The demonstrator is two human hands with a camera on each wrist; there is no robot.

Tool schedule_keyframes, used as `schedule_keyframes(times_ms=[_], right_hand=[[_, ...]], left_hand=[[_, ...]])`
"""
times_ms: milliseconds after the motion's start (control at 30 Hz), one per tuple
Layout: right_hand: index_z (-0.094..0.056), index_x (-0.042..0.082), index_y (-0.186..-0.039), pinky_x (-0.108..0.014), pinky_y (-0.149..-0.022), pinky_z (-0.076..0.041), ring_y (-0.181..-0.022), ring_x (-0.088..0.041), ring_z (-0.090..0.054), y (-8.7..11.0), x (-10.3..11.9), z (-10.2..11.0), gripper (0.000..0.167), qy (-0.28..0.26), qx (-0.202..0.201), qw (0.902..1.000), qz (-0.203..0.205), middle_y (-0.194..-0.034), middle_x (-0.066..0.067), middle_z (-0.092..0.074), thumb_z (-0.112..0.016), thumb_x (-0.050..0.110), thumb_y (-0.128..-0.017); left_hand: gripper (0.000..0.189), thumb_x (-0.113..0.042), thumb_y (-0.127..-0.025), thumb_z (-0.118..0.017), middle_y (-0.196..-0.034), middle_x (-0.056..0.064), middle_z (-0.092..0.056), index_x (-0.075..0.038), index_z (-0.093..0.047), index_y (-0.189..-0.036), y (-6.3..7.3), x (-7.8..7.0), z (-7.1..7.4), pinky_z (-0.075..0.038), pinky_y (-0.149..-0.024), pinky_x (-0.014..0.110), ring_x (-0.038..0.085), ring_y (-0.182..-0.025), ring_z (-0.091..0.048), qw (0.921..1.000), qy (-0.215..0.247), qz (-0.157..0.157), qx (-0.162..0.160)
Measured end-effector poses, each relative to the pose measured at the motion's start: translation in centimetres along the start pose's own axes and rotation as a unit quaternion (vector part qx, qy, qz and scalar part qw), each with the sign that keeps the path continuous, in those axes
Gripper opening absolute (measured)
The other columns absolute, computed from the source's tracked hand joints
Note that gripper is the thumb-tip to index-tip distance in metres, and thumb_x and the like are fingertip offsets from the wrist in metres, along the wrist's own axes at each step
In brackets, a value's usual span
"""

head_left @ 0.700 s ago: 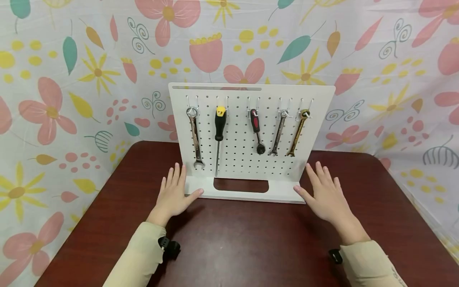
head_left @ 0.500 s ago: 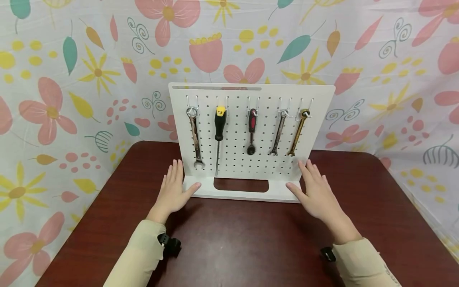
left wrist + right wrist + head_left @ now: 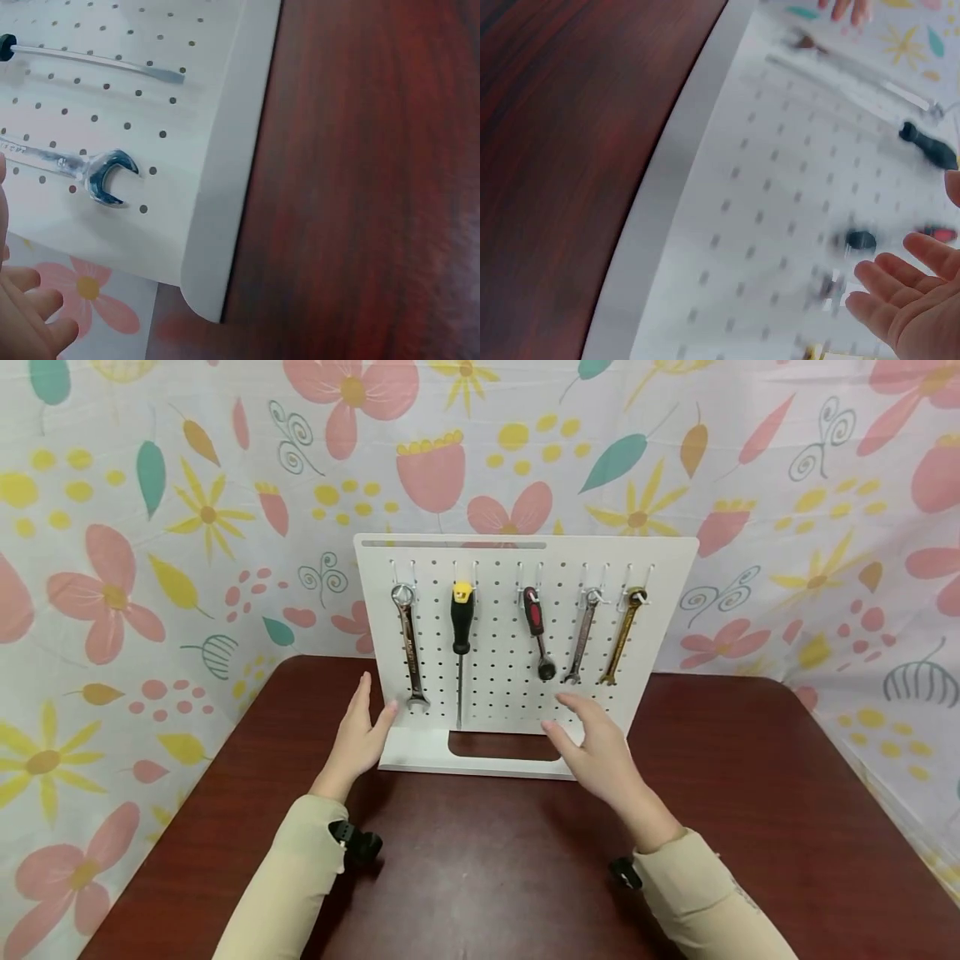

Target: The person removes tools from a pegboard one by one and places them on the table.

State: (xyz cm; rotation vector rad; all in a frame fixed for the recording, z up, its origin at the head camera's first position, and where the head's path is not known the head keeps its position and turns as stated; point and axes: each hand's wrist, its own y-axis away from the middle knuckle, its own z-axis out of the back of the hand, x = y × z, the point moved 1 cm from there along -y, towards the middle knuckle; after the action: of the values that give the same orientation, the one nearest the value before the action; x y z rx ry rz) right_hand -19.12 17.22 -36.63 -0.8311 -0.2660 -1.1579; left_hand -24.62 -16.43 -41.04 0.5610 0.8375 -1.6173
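A white pegboard (image 3: 517,714) stands upright on the table with tools hung from its hooks. From left to right hang a large combination wrench (image 3: 410,647), a screwdriver (image 3: 462,622) with a yellow-and-black handle, a red-and-black ratchet (image 3: 534,614), a silver wrench (image 3: 583,639) and a brass-coloured wrench (image 3: 623,639). My left hand (image 3: 354,742) is by the board's lower left edge, fingers extended and holding nothing. My right hand (image 3: 603,758), fingers loosely bent and apart, is before the lower right part, below the ratchet and silver wrench. In the right wrist view its palm (image 3: 930,315) holds nothing.
The board's base has an oblong cut-out (image 3: 502,745). A dark reddish-brown table (image 3: 480,868) extends in front and to both sides. Behind it hangs a flower-patterned curtain (image 3: 247,510). Each wrist bears a small black device, such as the left one (image 3: 362,845).
My right hand has moved left from the board's right edge to in front of it. My left hand has turned more side-on. The hanging ratchet has swung to a tilt again.
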Motion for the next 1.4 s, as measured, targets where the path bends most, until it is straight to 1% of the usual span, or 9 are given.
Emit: schedule_keyframes(times_ms=[233, 367, 500, 600, 800, 933, 1067, 1200, 1400], right_hand=[[-0.056, 0.002, -0.128, -0.045, -0.100, -0.047, -0.118, -0.029, -0.055, -2.2, 3.0, -3.3, 0.042, -0.087, 0.017, 0.9959, 0.022, -0.128, -0.013, -0.058, -0.061, 0.025, -0.093], [-0.057, 0.001, -0.126, -0.043, -0.098, -0.049, -0.116, -0.029, -0.058, -3.7, 4.6, -4.9, 0.038, -0.150, 0.033, 0.9880, 0.020, -0.127, -0.015, -0.059, -0.062, 0.020, -0.093], [-0.055, -0.001, -0.127, -0.037, -0.096, -0.051, -0.116, -0.027, -0.058, -5.3, 5.6, -6.4, 0.039, -0.203, 0.056, 0.9776, 0.013, -0.128, -0.017, -0.059, -0.060, 0.017, -0.093], [-0.053, -0.001, -0.130, -0.035, -0.097, -0.051, -0.118, -0.026, -0.058, -6.3, 6.4, -7.3, 0.041, -0.224, 0.079, 0.9713, 0.009, -0.131, -0.017, -0.057, -0.059, 0.018, -0.094], [-0.042, 0.005, -0.140, -0.043, -0.102, -0.046, -0.124, -0.027, -0.052, -7.9, 7.7, -9.1, 0.051, -0.242, 0.139, 0.9602, 0.005, -0.141, -0.013, -0.048, -0.057, 0.024, -0.096], [-0.031, 0.010, -0.147, -0.044, -0.106, -0.042, -0.131, -0.027, -0.045, -8.7, 8.2, -10.7, 0.059, -0.262, 0.160, 0.9516, -0.022, -0.148, -0.010, -0.039, -0.057, 0.026, -0.096], [-0.026, 0.015, -0.149, -0.043, -0.107, -0.041, -0.133, -0.027, -0.042, -9.3, 8.7, -12.3, 0.063, -0.295, 0.142, 0.9423, -0.071, -0.147, -0.011, -0.037, -0.058, 0.024, -0.095], [-0.031, 0.015, -0.146, -0.042, -0.105, -0.043, -0.129, -0.026, -0.045, -9.8, 9.1, -13.8, 0.058, -0.310, 0.119, 0.9376, -0.103, -0.139, -0.011, -0.044, -0.057, 0.022, -0.095], [-0.042, 0.010, -0.139, -0.039, -0.096, -0.048, -0.118, -0.026, -0.051, -10.6, 9.6, -15.6, 0.047, -0.319, 0.097, 0.9350, -0.121, -0.130, -0.012, -0.051, -0.055, 0.018, -0.095]], left_hand=[[0.066, -0.042, -0.100, -0.041, -0.157, 0.011, -0.020, -0.016, -0.011, -0.153, -1.3, 0.1, -0.2, -0.027, -0.115, 0.050, 0.031, -0.142, -0.025, 0.9969, 0.070, 0.003, -0.035], [0.062, -0.033, -0.100, -0.047, -0.152, 0.015, -0.032, -0.009, -0.022, -0.150, -2.0, 0.3, -0.3, -0.032, -0.113, 0.047, 0.030, -0.139, -0.034, 0.9912, 0.111, 0.003, -0.072], [0.057, -0.030, -0.098, -0.052, -0.143, 0.017, -0.045, -0.006, -0.034, -0.146, -2.8, 0.6, -0.5, -0.039, -0.109, 0.043, 0.029, -0.132, -0.044, 0.9856, 0.128, 0.011, -0.109], [0.050, -0.029, -0.097, -0.055, -0.133, 0.017, -0.055, -0.006, -0.044, -0.140, -3.2, 0.8, -0.6, -0.046, -0.102, 0.043, 0.029, -0.123, -0.053, 0.9822, 0.133, 0.024, -0.130], [0.034, -0.025, -0.094, -0.060, -0.113, 0.016, -0.066, -0.005, -0.061, -0.121, -4.0, 0.9, -0.6, -0.053, -0.087, 0.040, 0.027, -0.105, -0.063, 0.9733, 0.158, 0.046, -0.160], [0.028, -0.024, -0.092, -0.063, -0.107, 0.016, -0.066, -0.004, -0.063, -0.112, -4.5, 1.2, -0.5, -0.053, -0.082, 0.036, 0.025, -0.098, -0.063, 0.9702, 0.170, 0.065, -0.160], [0.027, -0.024, -0.092, -0.063, -0.104, 0.015, -0.065, -0.003, -0.064, -0.108, -4.8, 1.8, -0.6, -0.055, -0.083, 0.035, 0.024, -0.095, -0.062, 0.9685, 0.182, 0.084, -0.147], [0.026, -0.024, -0.092, -0.063, -0.103, 0.016, -0.064, -0.003, -0.064, -0.107, -5.0, 2.3, -0.7, -0.056, -0.087, 0.037, 0.025, -0.097, -0.063, 0.9665, 0.201, 0.086, -0.135], [0.027, -0.024, -0.091, -0.063, -0.104, 0.018, -0.065, -0.001, -0.065, -0.107, -5.4, 2.6, -0.4, -0.056, -0.087, 0.039, 0.029, -0.099, -0.064, 0.9704, 0.199, 0.067, -0.120]])
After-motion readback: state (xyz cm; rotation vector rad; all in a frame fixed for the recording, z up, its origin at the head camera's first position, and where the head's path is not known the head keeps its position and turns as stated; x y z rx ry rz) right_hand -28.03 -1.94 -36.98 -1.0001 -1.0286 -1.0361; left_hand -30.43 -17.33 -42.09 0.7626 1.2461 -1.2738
